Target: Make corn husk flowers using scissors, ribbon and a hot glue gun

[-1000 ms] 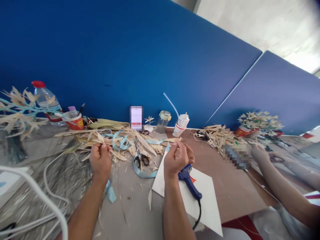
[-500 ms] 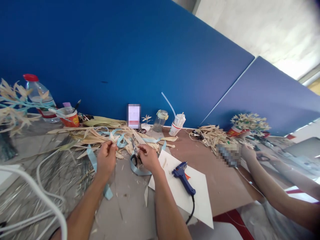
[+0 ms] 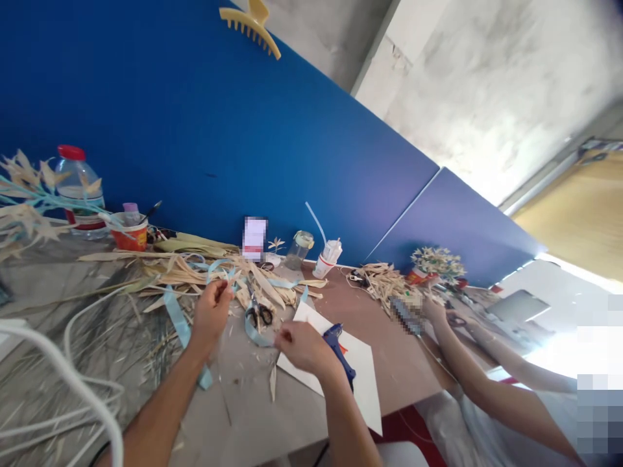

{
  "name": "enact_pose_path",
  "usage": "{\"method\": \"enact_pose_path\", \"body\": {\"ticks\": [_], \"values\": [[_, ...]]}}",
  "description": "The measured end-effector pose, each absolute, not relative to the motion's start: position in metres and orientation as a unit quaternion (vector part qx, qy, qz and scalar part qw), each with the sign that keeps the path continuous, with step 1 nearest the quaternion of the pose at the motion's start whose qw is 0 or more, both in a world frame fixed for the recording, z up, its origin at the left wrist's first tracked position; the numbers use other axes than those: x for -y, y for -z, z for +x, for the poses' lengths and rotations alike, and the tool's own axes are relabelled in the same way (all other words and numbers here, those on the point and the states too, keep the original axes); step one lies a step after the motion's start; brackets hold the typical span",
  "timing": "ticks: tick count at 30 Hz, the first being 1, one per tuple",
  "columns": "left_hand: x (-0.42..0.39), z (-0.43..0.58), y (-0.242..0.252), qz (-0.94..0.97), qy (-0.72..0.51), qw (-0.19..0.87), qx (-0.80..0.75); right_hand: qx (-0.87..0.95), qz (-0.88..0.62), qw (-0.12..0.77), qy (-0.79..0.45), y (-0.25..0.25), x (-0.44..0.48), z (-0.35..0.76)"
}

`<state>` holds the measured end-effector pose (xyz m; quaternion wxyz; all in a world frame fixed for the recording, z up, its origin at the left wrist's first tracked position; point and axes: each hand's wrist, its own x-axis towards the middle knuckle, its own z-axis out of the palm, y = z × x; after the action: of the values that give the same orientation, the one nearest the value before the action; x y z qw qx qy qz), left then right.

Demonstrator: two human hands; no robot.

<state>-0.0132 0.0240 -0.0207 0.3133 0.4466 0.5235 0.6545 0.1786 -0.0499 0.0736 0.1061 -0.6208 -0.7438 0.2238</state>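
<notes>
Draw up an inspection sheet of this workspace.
Surface: table, strewn with scraps.
Job's things: husk strips, blue ribbon, scissors; glue gun on white sheet.
Clutter: red-capped bottle, red cup, lidded jar.
Hands: left hand beside husk strips, right hand beside blue ribbon; whether either holds anything, cannot tell.
Cables: white cable at left, dark cord at bottom edge.
Surroundings: blue partition behind, yellow clip at its upper edge, co-worker's arm at right.

Right hand (image 3: pixel 299 347) drawn back from scissors (image 3: pixel 256 311), seemingly over white sheet (image 3: pixel 366 383) edge; yellow clip (image 3: pixel 252 26) now visible.
</notes>
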Motion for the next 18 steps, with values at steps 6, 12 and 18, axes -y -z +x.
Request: {"method": "enact_pose_path", "body": {"ticks": [6,12,18], "values": [[-0.025,-0.011,0.023,0.458,-0.650,0.318,-0.517,0.714,-0.677,-0.012,-0.177,-0.038,0.089,0.171],[-0.022,-0.011,0.020,0.464,-0.650,0.307,-0.517,0.643,-0.589,0.193,-0.450,-0.036,0.074,0.170],[-0.023,-0.013,0.020,0.451,-0.660,0.298,-0.521,0.503,-0.439,0.418,-0.616,-0.053,0.037,0.154]]}}
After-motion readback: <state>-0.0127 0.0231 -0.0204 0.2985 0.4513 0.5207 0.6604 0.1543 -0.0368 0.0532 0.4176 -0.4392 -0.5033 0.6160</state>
